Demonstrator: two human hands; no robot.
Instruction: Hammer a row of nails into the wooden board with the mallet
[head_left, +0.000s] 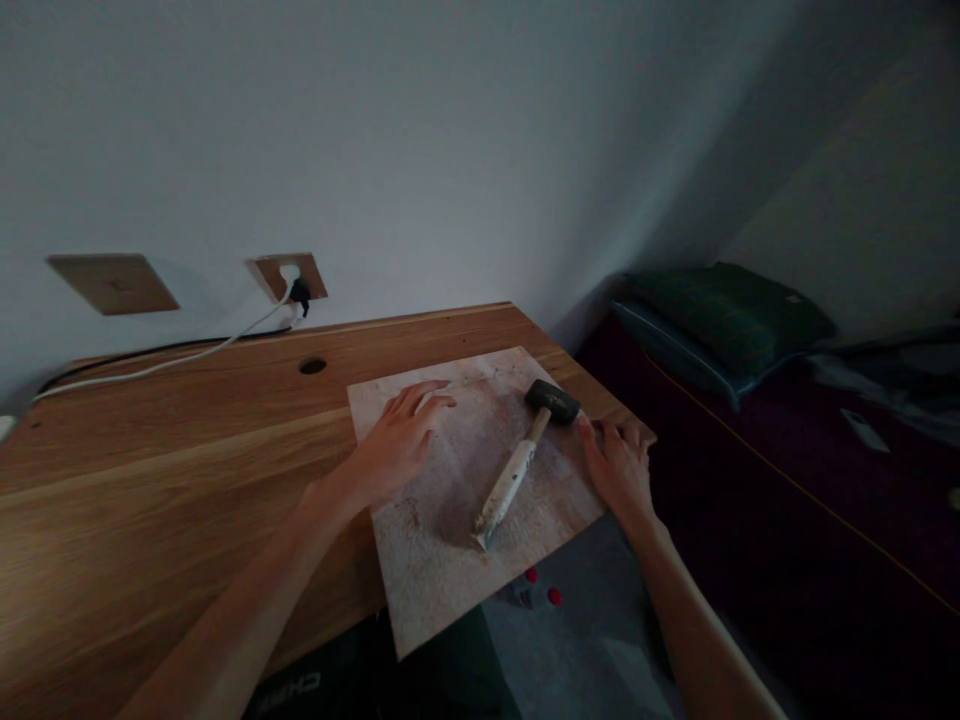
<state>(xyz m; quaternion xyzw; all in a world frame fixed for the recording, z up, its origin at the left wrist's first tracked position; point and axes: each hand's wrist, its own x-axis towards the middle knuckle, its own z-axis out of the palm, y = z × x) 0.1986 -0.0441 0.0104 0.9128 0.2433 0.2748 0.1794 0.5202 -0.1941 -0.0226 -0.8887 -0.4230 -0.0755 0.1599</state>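
Note:
A mallet with a black head and a worn, white-coated handle lies diagonally on a flat, mottled pinkish-grey board. The board rests on the wooden desktop, and its near part juts past the front edge. Over the board's left side is my left hand, fingers apart and loosely bent, holding nothing; whether it touches the surface I cannot tell. My right hand lies at the board's right end with fingers spread, its thumb close beside the mallet head. Neither hand grips the mallet.
White and black cables run along the wall from a socket. A round hole is in the desktop. Small bottles with red caps stand below the desk. Cushions are stacked at right on a dark red surface.

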